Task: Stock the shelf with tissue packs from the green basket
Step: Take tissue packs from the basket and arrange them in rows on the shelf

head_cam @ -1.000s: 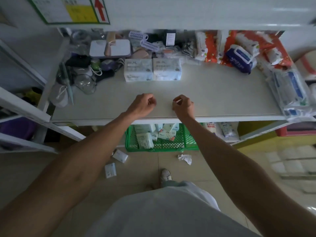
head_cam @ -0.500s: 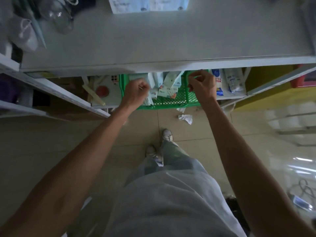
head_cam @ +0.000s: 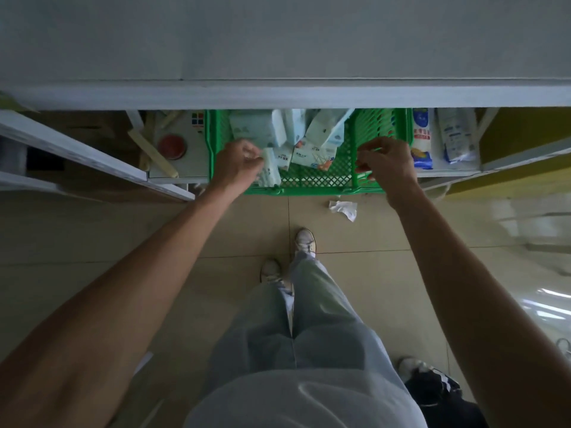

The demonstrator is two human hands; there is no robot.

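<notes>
The green basket (head_cam: 312, 180) stands on the floor under the white shelf (head_cam: 278, 41), with several tissue packs (head_cam: 321, 134) heaped in it. My left hand (head_cam: 238, 163) reaches into the basket's left side and pinches the edge of a pale green tissue pack (head_cam: 271, 173). My right hand (head_cam: 387, 165) is at the basket's right wall, its fingers curled round the green plastic there. The shelf's front edge hides the back of the basket.
A crumpled white paper (head_cam: 343, 209) lies on the floor tiles just in front of the basket. Blue and white bagged goods (head_cam: 421, 140) stand right of it, and a white box with a red disc (head_cam: 173, 146) to its left. A dark bag (head_cam: 432, 387) lies by my feet.
Both hands dropped from the shelf top to the basket below. The left hand has closed on a pack and the right on the basket wall. The view tilted down.
</notes>
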